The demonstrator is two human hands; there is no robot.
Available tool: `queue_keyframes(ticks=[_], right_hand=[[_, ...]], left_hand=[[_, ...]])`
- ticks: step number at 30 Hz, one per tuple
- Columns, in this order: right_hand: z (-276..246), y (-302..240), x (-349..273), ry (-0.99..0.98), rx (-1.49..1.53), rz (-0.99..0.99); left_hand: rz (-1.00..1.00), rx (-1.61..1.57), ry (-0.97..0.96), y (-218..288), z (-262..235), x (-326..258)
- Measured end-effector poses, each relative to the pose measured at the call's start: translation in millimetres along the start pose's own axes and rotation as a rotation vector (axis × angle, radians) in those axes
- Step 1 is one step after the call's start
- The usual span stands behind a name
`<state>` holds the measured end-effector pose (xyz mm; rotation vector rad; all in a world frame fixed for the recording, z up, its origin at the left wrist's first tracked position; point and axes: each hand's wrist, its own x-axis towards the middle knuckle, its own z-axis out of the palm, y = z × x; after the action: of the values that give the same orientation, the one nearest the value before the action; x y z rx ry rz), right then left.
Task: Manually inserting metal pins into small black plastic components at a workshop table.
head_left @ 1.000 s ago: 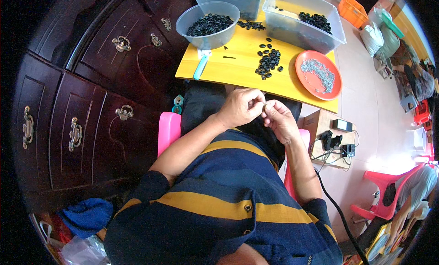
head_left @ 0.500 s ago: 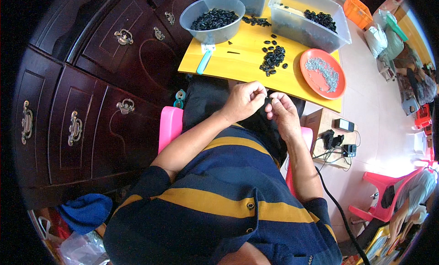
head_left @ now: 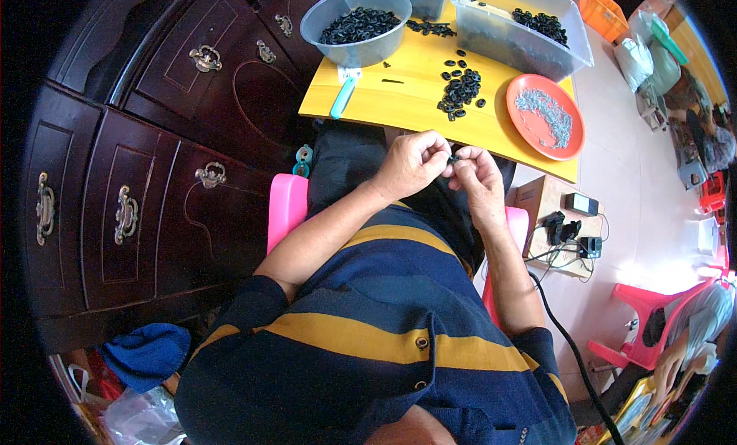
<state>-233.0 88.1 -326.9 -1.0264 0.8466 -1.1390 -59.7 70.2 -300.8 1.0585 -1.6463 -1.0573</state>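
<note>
Your right hand's (head_left: 477,178) grip pinches a small dark piece (head_left: 453,159) just off the yellow bench's (head_left: 407,107) near edge. Your left hand's (head_left: 416,165) fingertips press together beside it; you cannot tell what they hold. Black oval rings (head_left: 461,90) lie on the bench.

We see a yellow table (head_left: 407,107), black rings (head_left: 461,90), a red plate (head_left: 526,135), silver-grey bits (head_left: 554,123) and a turquoise tool (head_left: 342,100). We find the chair (head_left: 287,211) pink, the shirt (head_left: 368,291) striped navy, slate and mustard; we spot a dark reddish-brown cabinet (head_left: 115,157) and an orange crate (head_left: 600,14).
</note>
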Motion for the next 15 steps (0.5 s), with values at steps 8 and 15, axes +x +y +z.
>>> queue_keyframes(ticks=[8,15], right_hand=[[0.0,0.8,0.9,0.004,-0.044,-0.011],[2.8,-1.1,-0.1,0.030,-0.054,-0.021]], left_hand=[[0.015,0.000,0.016,-5.5,2.0,0.3],[0.015,0.010,0.021,-4.2,3.1,-0.5]])
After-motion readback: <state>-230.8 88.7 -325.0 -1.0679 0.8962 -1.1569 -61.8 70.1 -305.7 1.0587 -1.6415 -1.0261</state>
